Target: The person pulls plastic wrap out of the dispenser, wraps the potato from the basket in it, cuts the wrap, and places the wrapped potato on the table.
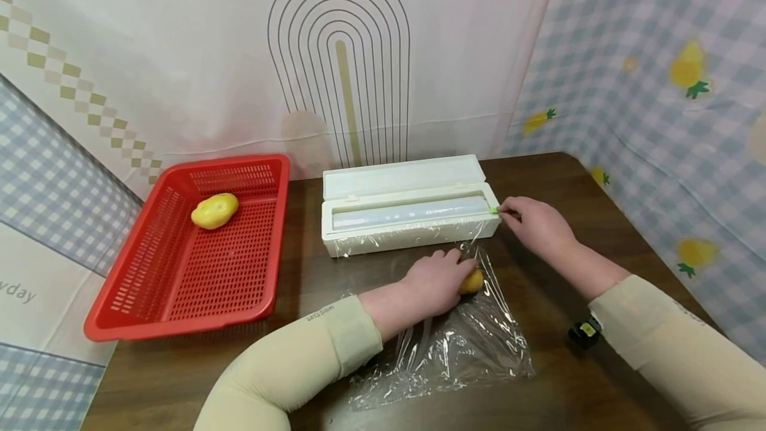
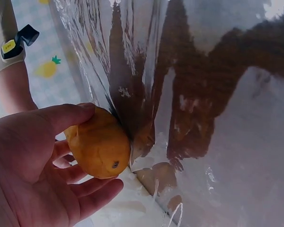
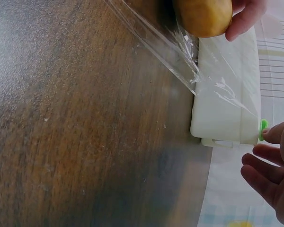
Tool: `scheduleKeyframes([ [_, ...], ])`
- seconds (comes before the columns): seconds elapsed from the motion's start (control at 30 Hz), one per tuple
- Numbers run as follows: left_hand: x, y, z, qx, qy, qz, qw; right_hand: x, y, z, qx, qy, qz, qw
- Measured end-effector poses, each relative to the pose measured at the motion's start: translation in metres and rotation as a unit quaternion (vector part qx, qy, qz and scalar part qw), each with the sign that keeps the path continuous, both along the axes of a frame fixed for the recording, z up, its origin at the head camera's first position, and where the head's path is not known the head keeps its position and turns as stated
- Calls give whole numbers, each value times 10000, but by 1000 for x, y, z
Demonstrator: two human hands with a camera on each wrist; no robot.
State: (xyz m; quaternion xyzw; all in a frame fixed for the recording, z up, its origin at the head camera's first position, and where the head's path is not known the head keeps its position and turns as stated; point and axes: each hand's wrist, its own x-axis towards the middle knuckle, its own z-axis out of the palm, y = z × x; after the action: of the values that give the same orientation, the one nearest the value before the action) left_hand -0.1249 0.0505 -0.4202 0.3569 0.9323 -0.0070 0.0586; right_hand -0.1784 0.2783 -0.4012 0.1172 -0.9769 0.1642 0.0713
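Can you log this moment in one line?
left grip: holds yellow produce by plastic wrap; right grip: pinches green tab on white box; lid: open; red basket: one yellow piece

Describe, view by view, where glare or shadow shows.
Head view: bright streaks of glare on the plastic film; left wrist view: broad pale reflections across the plastic film; right wrist view: whitish sheen on the tabletop at upper left, darker shadow toward the bottom.

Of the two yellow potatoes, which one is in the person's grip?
The potato by the clear film, the front potato, held in the left hand; the other potato lies untouched in the red basket.
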Motion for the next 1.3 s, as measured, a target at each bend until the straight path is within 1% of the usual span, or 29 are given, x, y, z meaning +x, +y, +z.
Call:
scheduleKeyframes([
  [0.17, 1, -1, 1, 1, -24, 23, 10000, -1, 0, -1, 52, 49, 46, 10000],
  [0.43, 1, -2, 4, -46, 35, -8, 10000, -3, 0, -1, 75, -18, 73, 9999],
  [0.67, 3, -11, 14, 113, 77, 51, 9999, -3, 1, -4, -21, -22, 134, 9999],
  [0.77, 3, -18, 18, 214, 135, 74, 9997, -2, 1, -5, -75, -63, 92, 9999],
  [0.87, 4, -27, 28, 330, 188, 86, 9992, -2, 1, -7, -94, -86, 54, 9999],
  [0.97, 5, -41, 41, 453, 264, 96, 9986, -2, 1, -7, -86, -85, 64, 9999],
  [1.07, 6, -59, 55, 617, 327, 220, 9973, -2, 2, -5, -97, -94, 113, 9998],
  [1.2, 8, -88, 76, 793, 323, 648, 9942, -1, 1, -3, -129, -107, 157, 9997],
  [1.3, 9, -113, 90, 949, 409, 1057, 9890, -1, 1, -3, -158, -132, 177, 9996],
])
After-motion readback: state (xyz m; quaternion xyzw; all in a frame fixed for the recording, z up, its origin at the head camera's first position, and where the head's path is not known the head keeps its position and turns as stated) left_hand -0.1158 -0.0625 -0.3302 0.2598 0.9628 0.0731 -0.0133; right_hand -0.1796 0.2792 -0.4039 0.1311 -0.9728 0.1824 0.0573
